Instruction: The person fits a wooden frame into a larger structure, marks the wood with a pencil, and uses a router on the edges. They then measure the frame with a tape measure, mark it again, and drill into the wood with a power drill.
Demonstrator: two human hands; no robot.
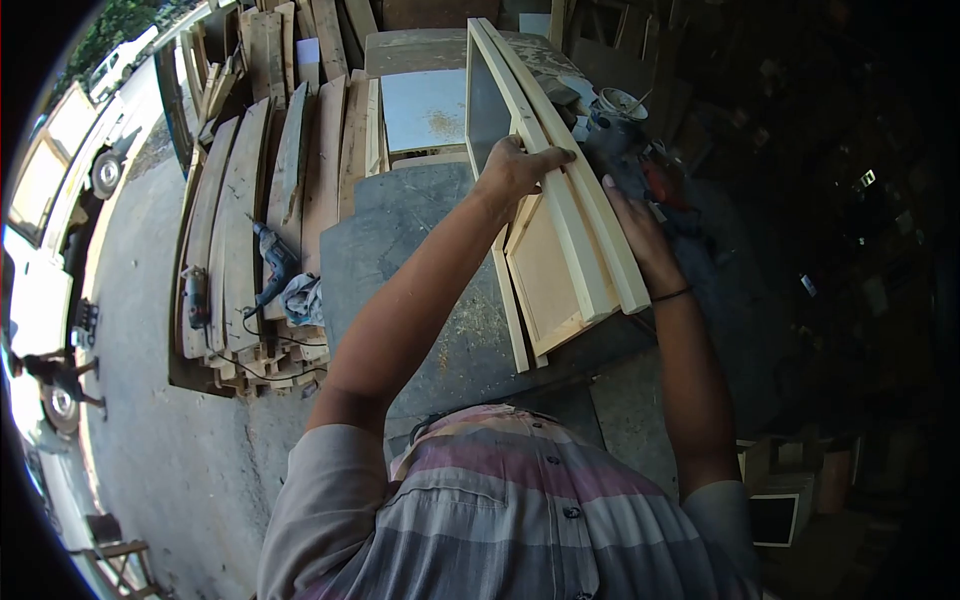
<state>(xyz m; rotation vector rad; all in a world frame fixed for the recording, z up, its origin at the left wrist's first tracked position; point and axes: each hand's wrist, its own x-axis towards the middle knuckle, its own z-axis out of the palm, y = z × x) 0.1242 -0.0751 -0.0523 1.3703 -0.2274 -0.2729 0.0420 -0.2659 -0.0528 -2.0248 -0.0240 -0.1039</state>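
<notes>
Two pale wooden frames stand on edge side by side on the dark worktable (400, 220). The left wooden frame (560, 225) has a thin panel inside it, and the right wooden frame (605, 230) leans close against it. My left hand (512, 170) is closed over the top edge of the left frame, its fingers reaching toward the gap between the two. Against the outer face of the right frame lies my right hand (640, 235), fingers stretched out. Sawdust (475, 320) is scattered on the worktable near the frames' lower edges.
Long boards (235, 230) are stacked at the left, with a blue drill (272, 255), another power tool (194, 295) and a rag (303, 298) on them. A white bucket (620, 105) and a red tool (665, 185) are at the right. A person (60, 375) is at the far left.
</notes>
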